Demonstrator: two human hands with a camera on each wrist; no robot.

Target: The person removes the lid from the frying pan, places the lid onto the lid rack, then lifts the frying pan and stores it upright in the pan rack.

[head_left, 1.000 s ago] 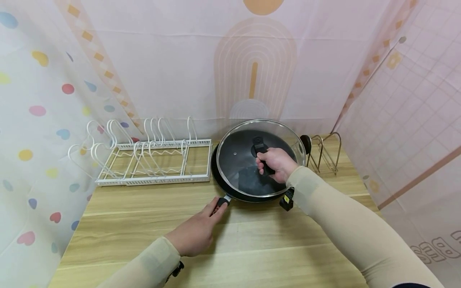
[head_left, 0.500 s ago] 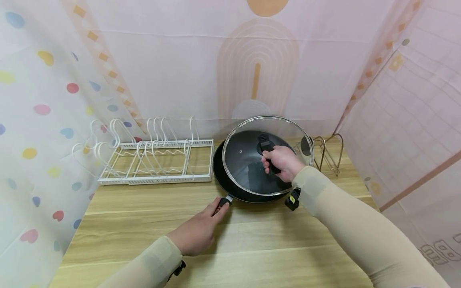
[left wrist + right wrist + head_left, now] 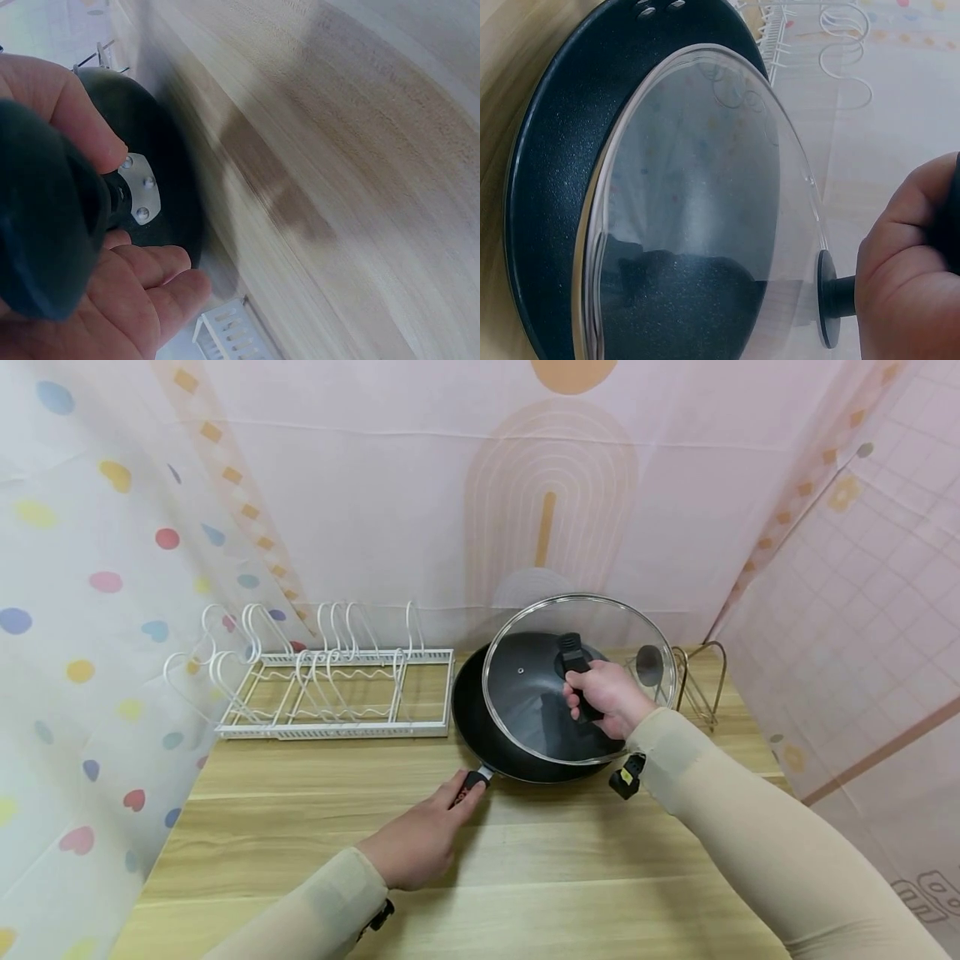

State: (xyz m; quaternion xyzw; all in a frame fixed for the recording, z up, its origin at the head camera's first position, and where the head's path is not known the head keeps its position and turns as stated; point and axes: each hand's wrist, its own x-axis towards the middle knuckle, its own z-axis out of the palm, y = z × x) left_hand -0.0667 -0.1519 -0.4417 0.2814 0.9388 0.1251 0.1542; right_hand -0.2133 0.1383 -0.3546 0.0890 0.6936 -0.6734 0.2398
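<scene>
A black frying pan (image 3: 474,727) rests on the table, its long handle (image 3: 468,787) pointing toward the person. My left hand (image 3: 420,835) grips that handle; three rivets show just past the fingers in the left wrist view. Over the pan, shifted to the right, hangs a clear glass lid (image 3: 525,693) with a metal rim. My right hand (image 3: 611,693) grips the lid's black handle (image 3: 572,652). In the right wrist view the lid's rim (image 3: 592,247) stands apart from the pan's inner wall (image 3: 547,202), which lies partly uncovered.
Left of the pan stands a white wire rack (image 3: 337,727) with upright loops. A small metal wire rack (image 3: 701,693) stands to the right, a dark round piece (image 3: 649,665) beside it seen through the lid. Patterned curtains enclose the wooden table (image 3: 525,877) at back and sides.
My right hand has moved the lid up and to the right, uncovering more of the pan's left side. The left hand keeps its grip on the pan handle.
</scene>
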